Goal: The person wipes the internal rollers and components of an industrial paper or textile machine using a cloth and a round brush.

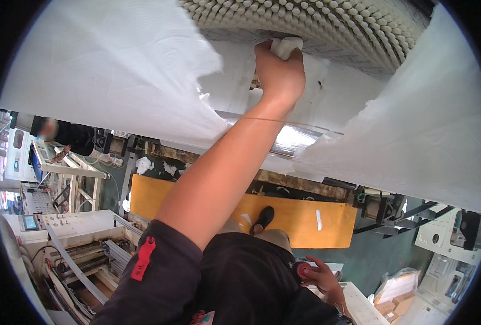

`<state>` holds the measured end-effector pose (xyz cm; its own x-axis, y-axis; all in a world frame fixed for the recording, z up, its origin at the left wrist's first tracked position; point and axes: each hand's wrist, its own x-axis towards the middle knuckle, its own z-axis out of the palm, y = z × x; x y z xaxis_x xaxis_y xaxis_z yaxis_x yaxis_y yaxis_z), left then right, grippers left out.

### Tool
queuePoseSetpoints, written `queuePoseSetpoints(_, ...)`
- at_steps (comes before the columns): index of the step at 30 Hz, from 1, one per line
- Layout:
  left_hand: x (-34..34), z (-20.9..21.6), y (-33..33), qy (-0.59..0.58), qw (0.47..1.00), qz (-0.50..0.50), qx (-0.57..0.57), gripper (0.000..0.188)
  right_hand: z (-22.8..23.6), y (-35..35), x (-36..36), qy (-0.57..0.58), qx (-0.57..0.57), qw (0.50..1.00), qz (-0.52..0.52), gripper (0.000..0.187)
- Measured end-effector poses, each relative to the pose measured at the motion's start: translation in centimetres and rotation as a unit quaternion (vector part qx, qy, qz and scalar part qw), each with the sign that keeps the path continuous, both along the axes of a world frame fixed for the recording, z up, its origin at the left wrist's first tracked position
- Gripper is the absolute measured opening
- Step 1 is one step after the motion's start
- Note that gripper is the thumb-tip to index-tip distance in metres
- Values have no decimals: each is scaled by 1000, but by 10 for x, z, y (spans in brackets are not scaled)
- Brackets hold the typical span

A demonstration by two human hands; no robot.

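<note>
My left hand [279, 67] is raised high and shut on a wad of white tissue paper [287, 46], pressed against the base of a large roller covered in small pale bumps [327, 21]. A wide white paper web [110, 70] hangs torn, with a gap around my arm and its other part to the right [430, 124]. A shiny metal roller [297, 138] runs behind my forearm. Low at the right, my right hand [320, 275] rests with its fingers on a round red button [304, 270] on a white box [359, 306].
A yellow platform [305, 219] lies below, with my black shoe [263, 218] on it. Another person in dark clothes [67, 135] stands at the far left by white frames. A white control panel [72, 223] is lower left. Cardboard boxes [393, 304] are lower right.
</note>
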<state>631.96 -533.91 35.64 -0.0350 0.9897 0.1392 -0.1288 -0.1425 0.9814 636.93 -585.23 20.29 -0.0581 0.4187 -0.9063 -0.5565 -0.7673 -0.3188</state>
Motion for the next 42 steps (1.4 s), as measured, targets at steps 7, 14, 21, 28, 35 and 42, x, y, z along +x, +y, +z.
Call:
queuePoseSetpoints(7,-3,-2,11,16,999,42,-8,51,-53,-29,-12,-127,63,956,257,51)
queuePoseSetpoints(14,-15,-13,14,2,999,-15,46,52,-31,-20,-4,-42,-36,985,166,37)
queuePoseSetpoints(21,-11,1,4,-58,991,-96,-67,50,-25,-44,8,15,4,998,-57,30)
queuePoseSetpoints(28,-56,39,-81,-92,942,-239,-215,53,25,-2,17,-32,126,974,-187,44)
queuePoseSetpoints(35,-173,33,-180,198,941,-258,93,56,137,111,2,-101,352,928,-64,65)
queuePoseSetpoints(42,-375,-63,-218,434,873,-177,-137,56,215,300,-92,-208,427,877,-76,35)
